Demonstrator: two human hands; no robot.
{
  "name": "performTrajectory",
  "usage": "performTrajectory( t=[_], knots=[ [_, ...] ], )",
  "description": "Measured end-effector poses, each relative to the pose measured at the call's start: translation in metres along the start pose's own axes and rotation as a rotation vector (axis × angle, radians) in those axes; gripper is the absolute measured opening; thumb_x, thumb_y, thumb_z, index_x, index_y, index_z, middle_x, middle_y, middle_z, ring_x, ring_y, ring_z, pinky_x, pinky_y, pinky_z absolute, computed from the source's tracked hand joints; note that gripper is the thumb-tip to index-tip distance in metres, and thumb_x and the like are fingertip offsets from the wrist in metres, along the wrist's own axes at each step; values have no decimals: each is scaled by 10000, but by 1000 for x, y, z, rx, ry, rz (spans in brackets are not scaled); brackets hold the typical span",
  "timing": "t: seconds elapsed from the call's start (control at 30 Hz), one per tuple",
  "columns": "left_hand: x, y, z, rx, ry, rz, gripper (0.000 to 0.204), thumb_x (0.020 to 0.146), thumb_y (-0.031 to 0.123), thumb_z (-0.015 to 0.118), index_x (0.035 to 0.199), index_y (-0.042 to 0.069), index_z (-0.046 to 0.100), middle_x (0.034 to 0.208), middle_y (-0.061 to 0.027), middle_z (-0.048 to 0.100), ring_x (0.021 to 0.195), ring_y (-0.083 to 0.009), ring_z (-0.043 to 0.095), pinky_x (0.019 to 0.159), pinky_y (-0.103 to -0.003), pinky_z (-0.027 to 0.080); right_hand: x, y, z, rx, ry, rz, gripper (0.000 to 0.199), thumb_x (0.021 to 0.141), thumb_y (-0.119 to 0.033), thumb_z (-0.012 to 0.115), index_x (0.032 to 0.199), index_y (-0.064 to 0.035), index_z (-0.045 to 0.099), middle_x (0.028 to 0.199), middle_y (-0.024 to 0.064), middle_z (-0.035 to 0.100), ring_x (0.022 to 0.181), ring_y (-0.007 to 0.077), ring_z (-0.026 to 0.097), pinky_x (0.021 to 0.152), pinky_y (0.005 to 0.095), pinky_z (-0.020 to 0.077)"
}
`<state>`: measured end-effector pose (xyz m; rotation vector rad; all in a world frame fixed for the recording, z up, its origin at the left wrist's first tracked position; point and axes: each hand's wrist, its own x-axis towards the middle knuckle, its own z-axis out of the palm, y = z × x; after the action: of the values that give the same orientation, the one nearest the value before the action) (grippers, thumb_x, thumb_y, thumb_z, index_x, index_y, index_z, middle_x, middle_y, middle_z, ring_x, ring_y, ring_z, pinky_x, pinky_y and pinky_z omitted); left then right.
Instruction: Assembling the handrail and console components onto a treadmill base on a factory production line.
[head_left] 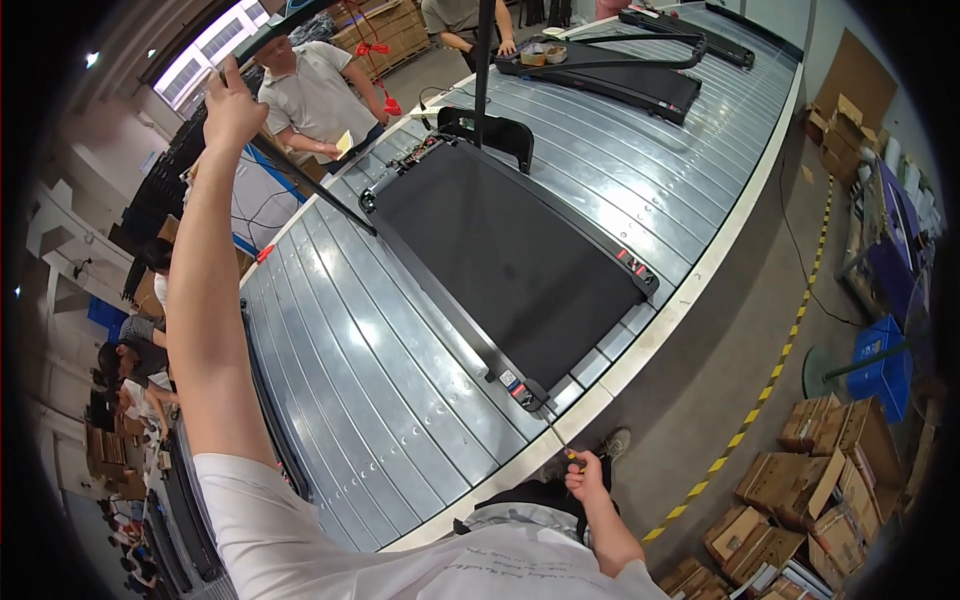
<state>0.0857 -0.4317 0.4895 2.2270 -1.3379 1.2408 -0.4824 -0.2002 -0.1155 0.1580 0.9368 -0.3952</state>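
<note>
A treadmill with a black belt (500,245) lies flat on the metal roller table (370,390), its near end by the table's edge. My right hand (588,475) is closed round the yellow and black handle of a screwdriver (556,433). The thin shaft reaches to the treadmill's near end cap (530,395); the exact contact is too small to make out. My left hand (236,108) is raised high at the upper left, fingers bent round the dark upper frame of the treadmill (262,42). A black upright post (320,190) slants down from there to the deck's far end.
Another treadmill (620,75) lies farther along the table with a parts tray (543,54) on it. A person in a light shirt (320,90) stands across the table. Cardboard boxes (800,480), a blue bin (880,370) and a yellow-black floor stripe (745,425) are at right.
</note>
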Motion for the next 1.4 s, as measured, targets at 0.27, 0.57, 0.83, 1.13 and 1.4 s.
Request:
performTrajectory(
  t=[0.27, 0.57, 0.83, 1.13, 1.4],
  knots=[
    [-2, 7, 17, 148, -93, -56, 918, 784, 269, 667, 1484, 155, 84, 1381, -311, 354, 972, -464, 629, 748, -504, 541, -36, 12, -26, -543, 85, -324, 437, 931, -219, 545, 1343, -81, 499, 894, 90, 662, 785, 194, 637, 711, 344, 542],
    [7, 1, 28, 142, -4, -78, 875, 811, 272, 622, 1477, 192, 61, 1349, -314, 381, 943, -470, 638, 720, -518, 545, -74, -59, -34, -330, 190, -619, 484, 891, -72, 544, 1363, -12, 456, 1019, 133, 668, 738, 156, 608, 646, 307, 527],
    [4, 42, 14, 124, -50, -191, 844, 817, 194, 597, 1471, 209, 63, 1415, -321, 320, 964, -486, 622, 778, -528, 532, -48, -216, 1, -1152, 671, -1124, 365, 870, -64, 604, 1235, -60, 598, 1016, 163, 673, 946, 298, 651, 862, 357, 495],
    [40, 2, -2, 399, -345, -275, 889, 813, 206, 613, 1476, 141, 24, 1286, -324, 457, 1031, -489, 585, 861, -525, 501, -31, -350, 24, -1332, 551, -1230, 333, 845, -19, 584, 1172, -85, 605, 961, 159, 614, 925, 348, 587, 803, 427, 474],
    [70, 42, 2, 279, -240, -86, 836, 775, 177, 606, 1454, -3, 153, 1468, -246, 262, 1310, -420, 369, 1034, -442, 402, -29, -413, 2, -1690, 290, -1499, 492, 691, 77, 571, 1161, -64, 613, 834, 101, 585, 722, 246, 539, 647, 352, 472]
  ],
)
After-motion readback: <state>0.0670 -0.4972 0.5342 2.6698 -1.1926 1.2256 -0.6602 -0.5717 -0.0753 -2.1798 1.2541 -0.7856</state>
